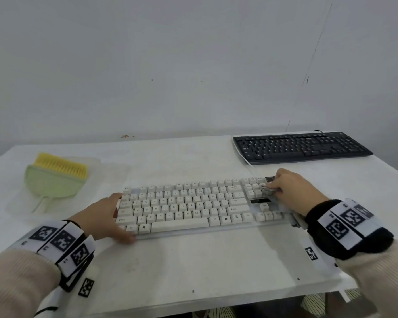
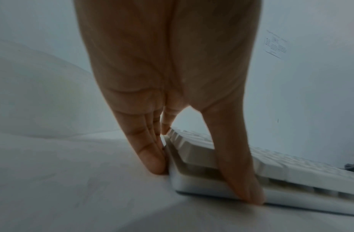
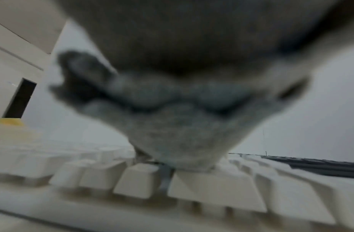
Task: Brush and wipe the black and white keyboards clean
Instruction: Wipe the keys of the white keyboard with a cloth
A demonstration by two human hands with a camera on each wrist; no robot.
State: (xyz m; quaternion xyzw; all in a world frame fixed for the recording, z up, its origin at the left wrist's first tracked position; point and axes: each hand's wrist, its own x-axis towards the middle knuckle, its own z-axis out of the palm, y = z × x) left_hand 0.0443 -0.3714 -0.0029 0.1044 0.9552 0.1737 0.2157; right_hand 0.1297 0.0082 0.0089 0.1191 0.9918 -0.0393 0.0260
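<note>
The white keyboard (image 1: pixel 182 207) lies across the middle of the table. My left hand (image 1: pixel 118 218) braces its left end, with straight fingers (image 2: pixel 152 157) against the side edge and the thumb on the front edge. My right hand (image 1: pixel 274 189) is over the keyboard's right key block and pinches a grey cloth (image 1: pixel 268 191), which presses on the keys there. In the right wrist view the grey cloth (image 3: pixel 182 133) bulges down onto the white keycaps (image 3: pixel 211 180). The black keyboard (image 1: pixel 301 146) sits at the back right, untouched.
A yellow-bristled brush (image 1: pixel 62 166) lies on a green dustpan (image 1: pixel 53 184) at the left, on a clear plastic sheet. A white cable (image 1: pixel 246 161) runs from the white keyboard past the black one. The table's front edge (image 1: pixel 216 306) is near my arms; a wall stands behind.
</note>
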